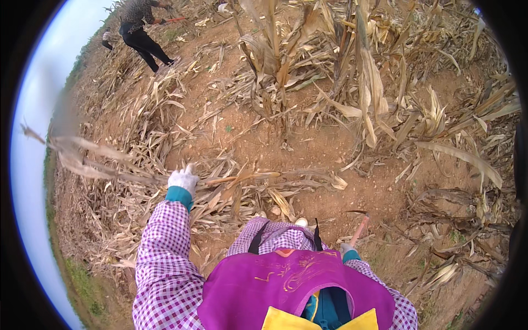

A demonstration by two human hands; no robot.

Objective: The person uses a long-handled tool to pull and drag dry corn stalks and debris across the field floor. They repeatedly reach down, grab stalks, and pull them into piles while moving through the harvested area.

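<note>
My left hand [182, 180], in a white glove, is closed around a dry corn stalk [148, 180] held out to the left. The stalk's leafy end is blurred against the sky, and its other side runs right, over loose husks. Low at my right side, my right hand [347, 248] grips a sickle [360, 230] by its reddish handle. The sickle's thin, dark curved blade points left above bare soil. My body partly hides the right hand.
Standing dry corn stalks [282, 78] rise ahead, with more at the right. Cut stalks and leaves [152, 136] lie in a band on the left. Another person [142, 31] stands bent at the upper left, holding a red-handled tool [176, 19]. Reddish soil [321, 148] shows between.
</note>
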